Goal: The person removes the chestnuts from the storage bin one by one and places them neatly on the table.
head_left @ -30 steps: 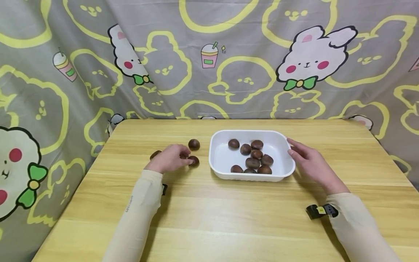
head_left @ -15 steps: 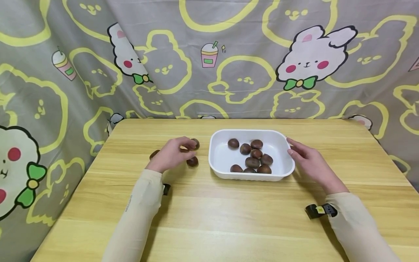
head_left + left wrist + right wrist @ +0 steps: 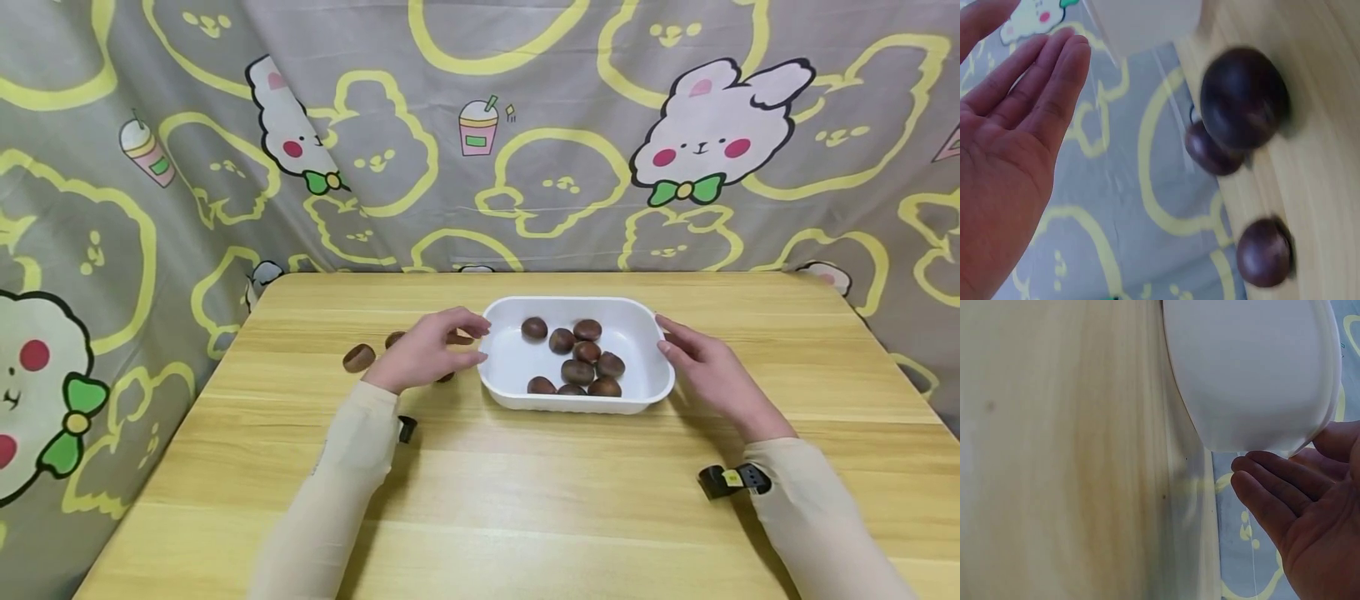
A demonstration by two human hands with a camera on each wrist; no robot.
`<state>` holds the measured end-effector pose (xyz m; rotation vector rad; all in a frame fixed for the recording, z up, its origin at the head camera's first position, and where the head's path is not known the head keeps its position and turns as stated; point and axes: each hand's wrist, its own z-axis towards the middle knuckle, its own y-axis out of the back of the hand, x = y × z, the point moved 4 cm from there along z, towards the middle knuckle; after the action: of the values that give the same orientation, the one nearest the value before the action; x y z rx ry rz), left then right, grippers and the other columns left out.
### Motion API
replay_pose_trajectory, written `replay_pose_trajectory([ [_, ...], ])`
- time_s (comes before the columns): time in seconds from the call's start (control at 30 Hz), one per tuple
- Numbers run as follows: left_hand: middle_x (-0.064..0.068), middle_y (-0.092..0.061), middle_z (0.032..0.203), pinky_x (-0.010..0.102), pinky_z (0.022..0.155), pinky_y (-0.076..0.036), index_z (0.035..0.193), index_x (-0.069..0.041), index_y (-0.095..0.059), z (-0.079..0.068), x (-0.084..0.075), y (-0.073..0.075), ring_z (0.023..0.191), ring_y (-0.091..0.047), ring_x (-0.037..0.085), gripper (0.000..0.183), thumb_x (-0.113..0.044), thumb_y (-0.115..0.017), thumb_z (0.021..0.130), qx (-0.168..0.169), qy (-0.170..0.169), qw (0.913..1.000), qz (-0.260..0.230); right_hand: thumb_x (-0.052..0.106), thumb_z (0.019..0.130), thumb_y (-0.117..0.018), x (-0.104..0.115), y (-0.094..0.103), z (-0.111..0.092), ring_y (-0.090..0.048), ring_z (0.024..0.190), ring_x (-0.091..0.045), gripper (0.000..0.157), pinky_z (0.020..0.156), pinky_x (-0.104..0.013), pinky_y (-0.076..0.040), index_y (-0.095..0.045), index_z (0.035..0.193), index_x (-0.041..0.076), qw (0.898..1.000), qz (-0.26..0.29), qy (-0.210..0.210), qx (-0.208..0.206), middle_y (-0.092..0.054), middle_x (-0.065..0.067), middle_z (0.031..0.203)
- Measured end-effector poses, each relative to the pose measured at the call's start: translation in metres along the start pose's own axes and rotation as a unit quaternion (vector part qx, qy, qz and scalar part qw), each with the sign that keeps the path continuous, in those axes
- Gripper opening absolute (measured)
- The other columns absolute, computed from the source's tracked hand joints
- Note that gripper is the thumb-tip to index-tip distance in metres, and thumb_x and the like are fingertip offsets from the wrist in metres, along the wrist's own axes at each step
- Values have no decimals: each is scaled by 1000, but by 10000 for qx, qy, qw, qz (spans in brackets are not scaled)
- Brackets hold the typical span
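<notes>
A white plastic tray (image 3: 510,402) stands on the table with several brown chestnuts (image 3: 577,372) inside. My left hand (image 3: 431,348) is at the tray's left end, fingertips by the rim; whether they touch it I cannot tell. In the left wrist view its fingers (image 3: 1054,94) are extended, and no chestnut shows in the hand. Loose chestnuts lie beside and behind it: one at the far left (image 3: 359,358), another half covered (image 3: 394,339), a third mostly hidden under the hand (image 3: 446,377). At the tray's right end, my right hand (image 3: 708,367) rests its nearly straight fingers and thumb against the wall and rim.
The wooden table (image 3: 525,500) extends toward me in front of the tray. A grey patterned curtain (image 3: 420,167) hangs along the table's back edge and left side. Black wrist cameras, the right one (image 3: 723,481) plainly seen, sit under both sleeves.
My left hand has moved right, from among the loose chestnuts to the tray's left end. It now covers the chestnut at the back. The right hand and the tray have stayed put.
</notes>
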<state>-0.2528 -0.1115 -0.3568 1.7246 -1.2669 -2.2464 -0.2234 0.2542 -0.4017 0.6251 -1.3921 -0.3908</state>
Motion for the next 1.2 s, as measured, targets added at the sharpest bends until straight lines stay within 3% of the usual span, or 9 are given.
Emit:
replay_pose_trajectory([
  [0.13, 13, -61, 122, 31, 97, -46, 124, -2, -61, 9, -7, -16, 114, -58, 33, 38, -11, -73, 89, 354, -204, 9991, 53, 32, 106, -44, -1, 0, 0, -43, 127, -48, 55, 100, -60, -36, -34, 151, 2, 10000, -31, -3, -8, -42, -33, 141],
  [0.37, 11, -63, 116, 31, 94, -48, 120, -2, -63, 24, -21, -37, 110, -60, 26, 34, -10, -74, 88, 810, -365, 9955, 341, 32, 106, -43, 0, -1, -2, -43, 127, -49, 55, 100, -61, -36, -34, 151, 1, 9999, -103, -13, 19, -43, -34, 140],
  [0.5, 17, -62, 118, 36, 97, -47, 119, 2, -62, 33, -28, -48, 112, -58, 30, 35, -5, -74, 87, 1114, -367, 9928, 237, 32, 106, -43, 0, 0, -3, -43, 127, -49, 55, 101, -61, -36, -34, 151, 1, 10000, -82, -42, 3, -43, -34, 139],
  [0.67, 13, -63, 119, 33, 96, -46, 119, 1, -64, 43, -30, -61, 111, -60, 28, 36, -8, -76, 86, 1423, -205, 9872, 691, 32, 106, -43, 0, 1, -2, -43, 127, -49, 54, 101, -60, -36, -34, 151, 2, 10000, -66, -55, -5, -43, -34, 139],
  [0.87, 5, -67, 115, 24, 91, -46, 115, -4, -68, 51, -27, -72, 107, -61, 22, 32, -11, -77, 85, 1551, -118, 9806, 1191, 31, 106, -43, -1, -1, -1, -43, 127, -48, 54, 101, -60, -36, -34, 151, 2, 10000, -34, -38, -15, -44, -34, 139],
  [1.2, 3, -70, 104, 21, 87, -46, 108, -4, -71, 57, -27, -79, 99, -64, 15, 24, -9, -77, 85, 1795, -148, 9690, 1691, 31, 106, -43, 0, 0, -1, -43, 128, -48, 54, 102, -59, -36, -34, 151, 2, 10000, -15, -41, 8, -43, -33, 140],
])
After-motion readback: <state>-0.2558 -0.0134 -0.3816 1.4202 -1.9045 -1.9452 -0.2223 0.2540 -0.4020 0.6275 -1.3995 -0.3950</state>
